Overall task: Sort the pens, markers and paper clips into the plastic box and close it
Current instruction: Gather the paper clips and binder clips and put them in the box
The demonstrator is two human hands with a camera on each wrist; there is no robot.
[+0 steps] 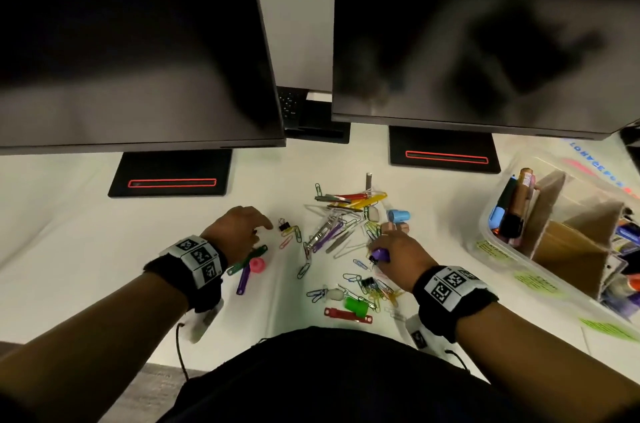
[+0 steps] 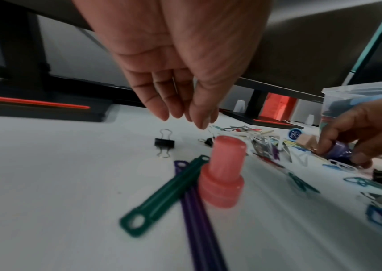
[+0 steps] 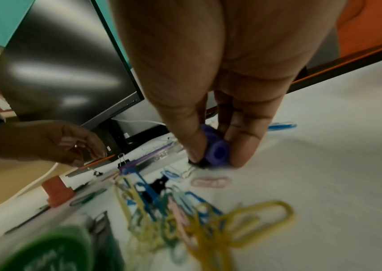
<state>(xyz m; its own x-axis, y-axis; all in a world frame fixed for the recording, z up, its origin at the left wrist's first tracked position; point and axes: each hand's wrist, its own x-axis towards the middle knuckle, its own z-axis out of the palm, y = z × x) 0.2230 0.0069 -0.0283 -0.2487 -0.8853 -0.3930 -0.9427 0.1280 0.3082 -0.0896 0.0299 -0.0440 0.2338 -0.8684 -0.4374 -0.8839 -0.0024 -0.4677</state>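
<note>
My right hand (image 1: 378,249) is low over the scattered clips, thumb and fingers pinching a small purple stamp-like cylinder (image 1: 380,255) (image 3: 216,150), also visible from the left wrist (image 2: 340,150). My left hand (image 1: 258,227) (image 2: 185,117) hovers above the table with its fingers hanging loosely, just left of a black binder clip (image 1: 284,225) (image 2: 164,142). Nothing is plainly held in it. Coloured paper clips (image 1: 379,288) (image 3: 208,220) lie in a loose heap under the right wrist. The clear plastic box (image 1: 498,251) stands open at the right with markers (image 1: 512,208) upright in one compartment.
A pink stamper (image 1: 257,265) (image 2: 222,174) stands beside green and purple fastener strips (image 1: 247,261) under the left wrist. Red and yellow strips (image 1: 356,201), a blue stamper (image 1: 398,215), a green stamper (image 1: 356,305) lie around. Two monitor bases (image 1: 169,177) (image 1: 445,152) stand behind.
</note>
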